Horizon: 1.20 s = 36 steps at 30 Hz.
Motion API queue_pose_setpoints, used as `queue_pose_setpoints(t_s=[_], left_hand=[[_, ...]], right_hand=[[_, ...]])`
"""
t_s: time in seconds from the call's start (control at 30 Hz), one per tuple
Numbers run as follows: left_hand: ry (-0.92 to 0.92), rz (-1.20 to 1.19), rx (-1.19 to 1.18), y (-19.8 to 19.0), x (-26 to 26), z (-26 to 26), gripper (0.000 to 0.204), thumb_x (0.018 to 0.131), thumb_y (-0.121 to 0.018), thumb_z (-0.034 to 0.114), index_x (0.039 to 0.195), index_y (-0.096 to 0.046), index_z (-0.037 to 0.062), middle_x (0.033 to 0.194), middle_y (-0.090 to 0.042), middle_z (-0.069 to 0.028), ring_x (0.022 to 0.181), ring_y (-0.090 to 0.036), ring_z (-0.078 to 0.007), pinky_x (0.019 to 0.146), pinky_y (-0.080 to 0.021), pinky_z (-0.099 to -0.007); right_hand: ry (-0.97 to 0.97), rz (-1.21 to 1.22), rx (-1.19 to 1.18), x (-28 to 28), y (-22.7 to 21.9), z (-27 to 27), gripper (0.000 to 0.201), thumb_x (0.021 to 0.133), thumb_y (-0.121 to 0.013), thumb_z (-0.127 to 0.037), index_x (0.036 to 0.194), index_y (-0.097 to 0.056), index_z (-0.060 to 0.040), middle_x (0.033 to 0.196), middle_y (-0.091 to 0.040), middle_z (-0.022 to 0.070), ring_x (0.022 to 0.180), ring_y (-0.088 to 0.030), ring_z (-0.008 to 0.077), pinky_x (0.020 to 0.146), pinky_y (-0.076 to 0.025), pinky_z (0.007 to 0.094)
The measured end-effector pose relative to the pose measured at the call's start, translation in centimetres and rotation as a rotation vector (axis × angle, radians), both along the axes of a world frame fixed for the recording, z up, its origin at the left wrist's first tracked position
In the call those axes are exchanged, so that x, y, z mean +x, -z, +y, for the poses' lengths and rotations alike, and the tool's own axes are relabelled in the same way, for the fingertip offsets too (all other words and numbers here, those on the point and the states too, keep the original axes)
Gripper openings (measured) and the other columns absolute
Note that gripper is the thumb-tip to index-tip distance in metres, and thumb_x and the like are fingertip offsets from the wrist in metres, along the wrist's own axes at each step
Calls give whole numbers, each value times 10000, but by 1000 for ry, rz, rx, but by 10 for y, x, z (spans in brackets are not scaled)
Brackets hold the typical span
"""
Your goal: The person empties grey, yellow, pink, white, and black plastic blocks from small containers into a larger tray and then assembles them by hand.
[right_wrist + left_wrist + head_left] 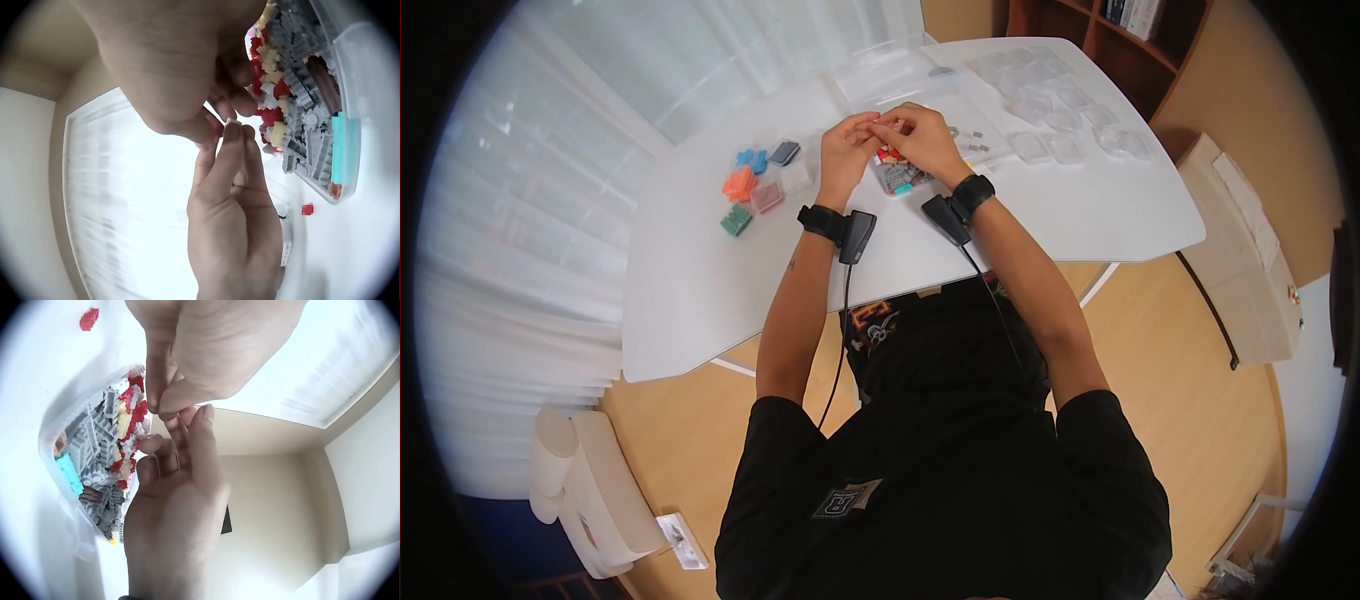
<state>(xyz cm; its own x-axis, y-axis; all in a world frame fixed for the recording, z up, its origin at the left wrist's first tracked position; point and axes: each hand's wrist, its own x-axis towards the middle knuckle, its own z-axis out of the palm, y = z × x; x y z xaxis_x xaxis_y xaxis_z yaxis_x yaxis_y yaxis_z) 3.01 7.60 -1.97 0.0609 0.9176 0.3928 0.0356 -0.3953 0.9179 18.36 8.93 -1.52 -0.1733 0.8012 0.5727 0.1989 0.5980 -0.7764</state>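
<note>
Both hands meet fingertip to fingertip over the near side of a clear box (350,159) of small building bricks. Thumb and forefinger of my left hand (847,150) pinch a small white piece (232,122), mostly hidden by the fingers. From the other side, my right hand (925,140) grips at the same piece with curled fingertips. Inside the box lie grey bricks (87,447), red ones (137,415), cream ones (270,59), a turquoise brick (340,147) and a dark brown one (323,81).
Left of the hands are grouped orange (740,184), blue (752,160) and green bricks (737,220), beside small clear boxes holding dark (784,153) and reddish pieces (767,197). A loose red brick (89,320) lies outside the box. Several empty clear containers (1065,120) fill the back right.
</note>
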Motion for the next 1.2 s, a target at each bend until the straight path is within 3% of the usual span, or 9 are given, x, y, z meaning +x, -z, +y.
queue_pose_setpoints(t_s=[0.1,0.4,0.47,0.7,0.77,0.9,0.97,1.2], left_hand=[[5,15,5,-1,0,0,351,783,-606,-96,1130,-583,-56,957,-639,-77,877,-621,-116,789,-502,-222],[-15,-13,-19,-6,4,-5,267,821,-608,-36,1085,-607,-72,929,-665,-96,811,-635,-121,747,-507,-221],[91,-6,-104,-8,2,-6,228,849,-621,36,1046,-625,-78,884,-678,-105,760,-639,-123,716,-508,-223],[28,-19,-118,-10,3,-9,203,852,-621,72,991,-639,-75,845,-672,-102,737,-637,-128,695,-510,-230],[-3,-98,-113,-10,6,-9,143,825,-623,37,919,-646,-68,765,-659,-101,661,-613,-126,632,-490,-226],[31,-144,-107,-9,5,-6,117,821,-592,48,865,-630,-53,747,-642,-85,646,-593,-119,628,-466,-228],[67,-98,-142,-7,2,-4,130,846,-535,59,886,-597,-47,778,-618,-85,687,-575,-136,661,-459,-241],[125,-142,-173,-6,2,-4,98,848,-524,60,851,-575,-24,749,-576,-64,662,-529,-125,637,-425,-241]], right_hand=[[-16,26,-32,1,0,0,192,765,-713,-147,875,-685,8,839,-658,125,664,-599,187,642,-493,293],[-104,165,-161,1,5,7,157,803,-683,-97,870,-664,44,706,-652,102,593,-594,111,565,-489,251],[-110,176,-123,0,7,9,147,824,-657,-86,872,-653,53,666,-643,95,565,-592,100,540,-487,244],[-125,215,-112,-3,9,8,117,841,-622,-62,866,-643,50,681,-647,98,579,-601,108,548,-491,246],[-46,186,-4,-6,9,6,104,845,-613,-49,841,-633,53,692,-645,100,586,-598,111,558,-491,242],[-47,183,33,-8,5,3,95,854,-598,-34,836,-622,55,702,-639,97,594,-591,107,568,-490,239],[-151,251,-155,-7,3,-1,90,869,-585,-31,864,-622,51,701,-633,83,597,-586,99,565,-487,235],[-291,314,-311,-3,2,-1,108,902,-564,-46,905,-610,52,735,-624,50,637,-561,76,592,-472,213]])
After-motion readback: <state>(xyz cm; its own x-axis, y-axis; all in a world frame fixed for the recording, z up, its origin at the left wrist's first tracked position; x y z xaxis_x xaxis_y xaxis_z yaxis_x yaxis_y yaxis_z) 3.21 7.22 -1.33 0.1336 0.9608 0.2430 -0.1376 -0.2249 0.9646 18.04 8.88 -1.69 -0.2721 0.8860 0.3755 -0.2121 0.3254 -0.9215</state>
